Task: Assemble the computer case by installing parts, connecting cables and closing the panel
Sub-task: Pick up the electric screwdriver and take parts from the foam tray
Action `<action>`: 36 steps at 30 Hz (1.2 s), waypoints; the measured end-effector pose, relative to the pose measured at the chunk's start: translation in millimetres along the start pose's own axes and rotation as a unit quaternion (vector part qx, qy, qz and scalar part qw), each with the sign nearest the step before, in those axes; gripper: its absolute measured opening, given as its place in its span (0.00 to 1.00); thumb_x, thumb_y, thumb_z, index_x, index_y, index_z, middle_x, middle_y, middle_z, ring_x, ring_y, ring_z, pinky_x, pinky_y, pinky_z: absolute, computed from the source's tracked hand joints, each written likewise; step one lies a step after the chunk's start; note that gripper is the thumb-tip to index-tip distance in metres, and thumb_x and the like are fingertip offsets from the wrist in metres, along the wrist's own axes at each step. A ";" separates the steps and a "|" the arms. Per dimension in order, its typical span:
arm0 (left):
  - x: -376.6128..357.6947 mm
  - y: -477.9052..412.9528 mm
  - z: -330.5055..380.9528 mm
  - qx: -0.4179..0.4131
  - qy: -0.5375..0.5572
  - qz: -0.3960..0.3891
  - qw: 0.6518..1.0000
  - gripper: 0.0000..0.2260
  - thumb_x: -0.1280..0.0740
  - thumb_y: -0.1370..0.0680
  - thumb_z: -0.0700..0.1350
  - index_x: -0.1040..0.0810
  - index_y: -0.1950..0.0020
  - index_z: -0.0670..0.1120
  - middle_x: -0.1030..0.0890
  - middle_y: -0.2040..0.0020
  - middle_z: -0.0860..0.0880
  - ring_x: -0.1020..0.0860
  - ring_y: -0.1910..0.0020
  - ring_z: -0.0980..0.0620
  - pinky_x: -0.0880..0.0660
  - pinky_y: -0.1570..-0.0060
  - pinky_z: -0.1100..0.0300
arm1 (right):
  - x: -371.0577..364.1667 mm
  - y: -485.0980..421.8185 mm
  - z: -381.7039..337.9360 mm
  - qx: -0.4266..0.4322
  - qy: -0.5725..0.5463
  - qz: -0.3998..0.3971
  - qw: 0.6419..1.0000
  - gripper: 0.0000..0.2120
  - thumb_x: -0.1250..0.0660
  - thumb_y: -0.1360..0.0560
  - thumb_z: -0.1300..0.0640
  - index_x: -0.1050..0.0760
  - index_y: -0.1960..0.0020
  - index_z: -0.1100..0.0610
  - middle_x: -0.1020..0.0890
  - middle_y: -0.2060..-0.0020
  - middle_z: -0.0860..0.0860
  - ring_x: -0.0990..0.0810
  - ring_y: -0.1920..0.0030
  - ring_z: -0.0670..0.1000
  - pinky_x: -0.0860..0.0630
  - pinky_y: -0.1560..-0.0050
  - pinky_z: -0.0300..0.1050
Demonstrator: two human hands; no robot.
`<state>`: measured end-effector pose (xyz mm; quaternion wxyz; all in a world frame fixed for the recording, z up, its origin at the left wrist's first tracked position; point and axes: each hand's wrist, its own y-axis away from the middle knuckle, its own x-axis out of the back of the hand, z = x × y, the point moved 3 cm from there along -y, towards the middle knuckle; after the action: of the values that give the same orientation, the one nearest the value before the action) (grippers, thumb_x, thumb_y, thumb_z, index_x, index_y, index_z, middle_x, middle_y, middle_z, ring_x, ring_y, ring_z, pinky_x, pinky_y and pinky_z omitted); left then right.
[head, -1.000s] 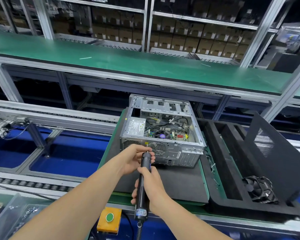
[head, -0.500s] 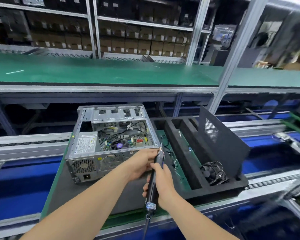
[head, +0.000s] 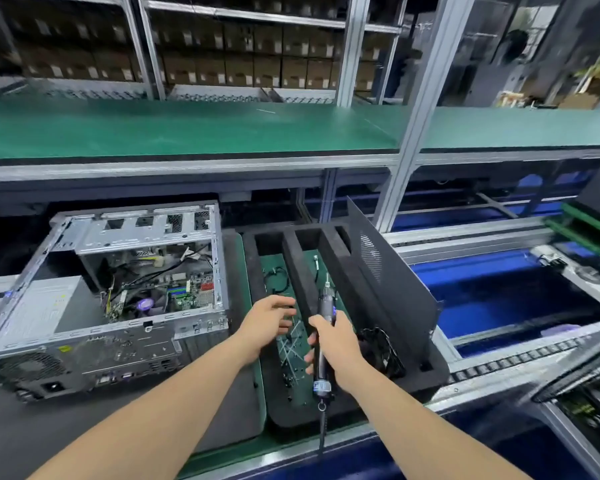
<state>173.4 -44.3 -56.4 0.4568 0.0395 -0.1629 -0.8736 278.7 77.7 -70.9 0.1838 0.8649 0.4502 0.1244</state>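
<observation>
Over one black foam tray, the right hand grips one slim cylindrical screwdriver while the left hand hovers loosely spread.

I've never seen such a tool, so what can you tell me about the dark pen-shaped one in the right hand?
The slim dark electric screwdriver has a thin metal bit pointing away, a label and ring at its lower end, and a cord trailing down. The right hand grips its middle, over the black foam tray.

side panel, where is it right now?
Head view, right of centre: the black side panel stands on edge along the right side of the foam tray, right of the open computer case, with the fan at its foot.
</observation>
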 end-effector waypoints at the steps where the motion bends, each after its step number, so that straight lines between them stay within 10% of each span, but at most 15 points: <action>1: 3.4 -6.2 -2.9 -0.016 -0.036 0.025 0.999 0.15 0.43 0.16 0.35 0.20 0.43 0.50 0.17 0.42 0.45 0.19 0.53 0.49 0.20 0.49 0.56 | 9.0 -10.5 1.4 -0.002 0.021 0.000 1.000 0.24 0.33 0.19 0.55 0.35 0.25 0.54 0.21 0.61 0.57 0.22 0.73 0.58 0.20 0.71 0.52; 9: 10.8 -37.1 -28.9 -0.043 -0.348 0.077 0.933 0.14 0.38 0.19 0.35 0.17 0.41 0.48 0.17 0.42 0.51 0.20 0.42 0.54 0.27 0.38 0.64 | 35.8 -61.5 7.3 -0.004 0.182 -0.031 0.983 0.36 0.33 0.20 0.58 0.46 0.17 0.50 0.18 0.48 0.58 0.18 0.75 0.50 0.19 0.72 0.47; 16: -38.5 -69.0 -52.0 -0.057 -0.628 -0.044 0.775 0.12 0.38 0.20 0.35 0.17 0.43 0.41 0.21 0.48 0.45 0.23 0.46 0.45 0.25 0.48 0.54 | 26.5 -85.8 21.8 0.008 0.241 -0.050 0.969 0.37 0.33 0.21 0.54 0.47 0.17 0.51 0.16 0.56 0.54 0.16 0.73 0.48 0.24 0.73 0.40; 27: -66.6 -116.2 -80.6 0.019 -0.685 0.006 0.729 0.13 0.35 0.25 0.31 0.23 0.44 0.43 0.20 0.46 0.44 0.17 0.48 0.41 0.26 0.57 0.50 | 33.3 -99.7 31.1 -0.018 0.195 -0.068 0.978 0.37 0.33 0.25 0.54 0.46 0.21 0.44 0.15 0.50 0.59 0.15 0.73 0.55 0.18 0.66 0.49; 36: -68.0 -119.0 -85.4 0.001 -0.725 -0.031 0.689 0.18 0.30 0.30 0.30 0.21 0.43 0.43 0.24 0.41 0.45 0.18 0.50 0.43 0.27 0.61 0.52 | 36.8 -102.2 36.6 -0.009 0.129 -0.090 0.987 0.29 0.34 0.29 0.54 0.43 0.37 0.34 0.16 0.68 0.48 0.15 0.71 0.59 0.15 0.63 0.60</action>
<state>137.9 52.7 -180.6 0.1696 -0.6003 -0.4427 -0.6441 238.5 154.4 -145.9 0.1426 0.7959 0.5448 0.2224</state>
